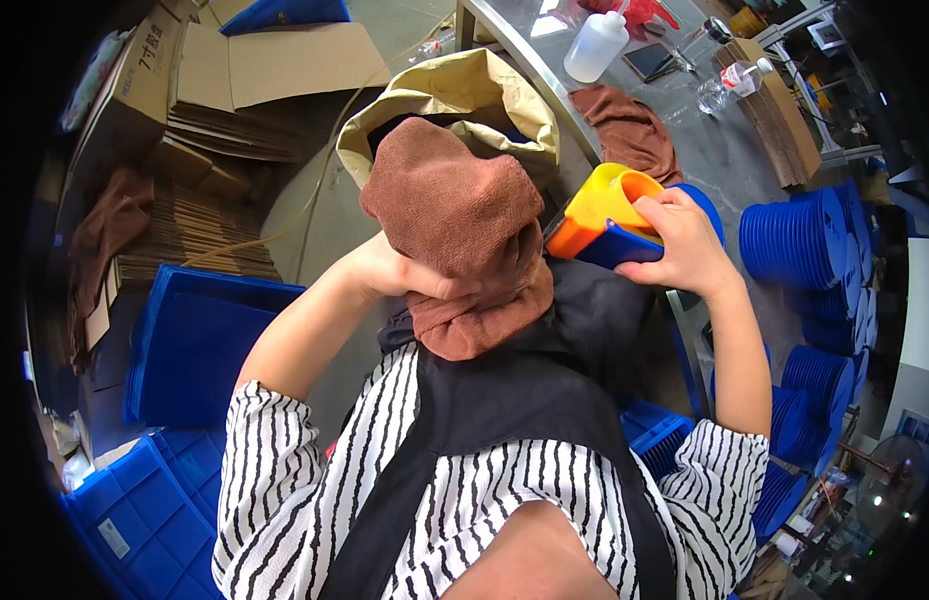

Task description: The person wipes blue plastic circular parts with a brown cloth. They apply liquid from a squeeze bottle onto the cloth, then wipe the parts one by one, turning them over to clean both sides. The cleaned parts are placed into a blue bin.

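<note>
My left hand (390, 270) is closed on a brown cloth (455, 225), bunched up and lifted close to the camera, hiding most of what lies under it. My right hand (685, 240) grips a nested set of plastic cups (610, 215), yellow and orange with a blue one outermost, held on their side just right of the cloth. Both forearms come up from my striped sleeves and dark apron.
A tan paper sack (455, 95) stands open behind the cloth. The grey table (705, 150) carries a second brown cloth (630, 130), a white squeeze bottle (597, 45) and a clear bottle (730, 85). Stacks of blue lids (800, 240) sit right; blue crates (185, 350) and flattened cardboard (275, 70) left.
</note>
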Demonstrator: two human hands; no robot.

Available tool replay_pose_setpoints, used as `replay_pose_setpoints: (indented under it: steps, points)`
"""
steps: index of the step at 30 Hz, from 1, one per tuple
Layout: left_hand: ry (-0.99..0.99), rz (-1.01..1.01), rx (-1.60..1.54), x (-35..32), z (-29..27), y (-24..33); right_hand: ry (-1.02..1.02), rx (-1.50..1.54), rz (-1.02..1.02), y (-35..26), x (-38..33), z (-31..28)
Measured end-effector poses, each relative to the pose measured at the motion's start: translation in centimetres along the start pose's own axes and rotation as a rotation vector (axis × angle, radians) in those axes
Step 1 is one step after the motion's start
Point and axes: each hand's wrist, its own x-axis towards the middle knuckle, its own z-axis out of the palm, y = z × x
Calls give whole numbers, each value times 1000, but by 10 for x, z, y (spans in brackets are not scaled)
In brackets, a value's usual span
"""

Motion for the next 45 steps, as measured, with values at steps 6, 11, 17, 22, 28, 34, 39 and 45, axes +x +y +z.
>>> replay_pose_setpoints:
  steps: [6, 11, 17, 22, 28, 34, 39, 45]
  points:
    - [-108, -23, 583, 24, 3, 1, 77, -42, 64, -13, 13, 13]
    - [-139, 230, 385, 41, 19, -5, 164, -106, 76, -22, 7, 32]
    - [-54, 335, 815, 42, 16, -16, 267, -14, 224, -21, 6, 85]
    - [-50, 232, 938, 46, 17, -11, 359, 11, 218, -16, -1, 110]
    - [-83, 542, 1271, 49, 11, -20, 504, -149, 187, -18, -4, 120]
    - [-115, 656, 1479, 58, -5, -17, 506, -59, 227, -21, -8, 143]
    - [-118, 566, 1345, 50, -11, 21, 508, 40, 343, -29, -16, 155]
    - [29, 300, 1055, 46, -35, 14, 560, 55, 347, -64, -7, 152]
